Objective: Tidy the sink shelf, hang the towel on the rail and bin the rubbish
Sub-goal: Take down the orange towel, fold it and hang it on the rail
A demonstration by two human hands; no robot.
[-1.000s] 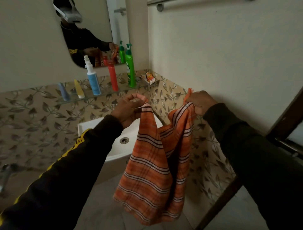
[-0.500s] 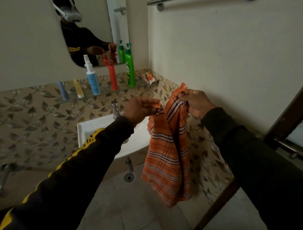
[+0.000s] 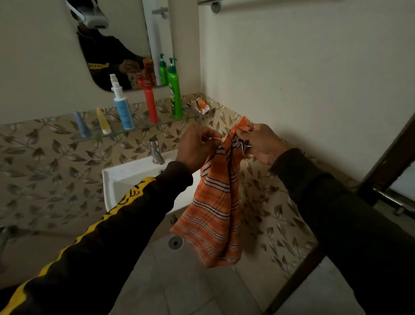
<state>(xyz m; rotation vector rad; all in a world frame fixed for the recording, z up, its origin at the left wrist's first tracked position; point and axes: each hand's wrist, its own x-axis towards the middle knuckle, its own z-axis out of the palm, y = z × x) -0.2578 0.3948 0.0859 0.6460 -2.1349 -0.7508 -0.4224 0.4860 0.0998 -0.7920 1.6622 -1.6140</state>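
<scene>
Now the left hand point(image 3: 197, 146) and the right hand point(image 3: 261, 142) are each pinching the top edge of the orange striped towel point(image 3: 213, 215), which is hanging bunched between them in front of the sink point(image 3: 125, 177). Behind, 5 bottles and a crumpled wrapper point(image 3: 202, 104) are sitting on the glass shelf point(image 3: 143, 128), and the rail point(image 3: 258, 2) is running high on the wall.

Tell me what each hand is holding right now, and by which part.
Both hold the orange striped towel by its top edge: the left hand pinches one upper corner, the right hand grips the fringed corner beside it. The rest hangs free.
</scene>
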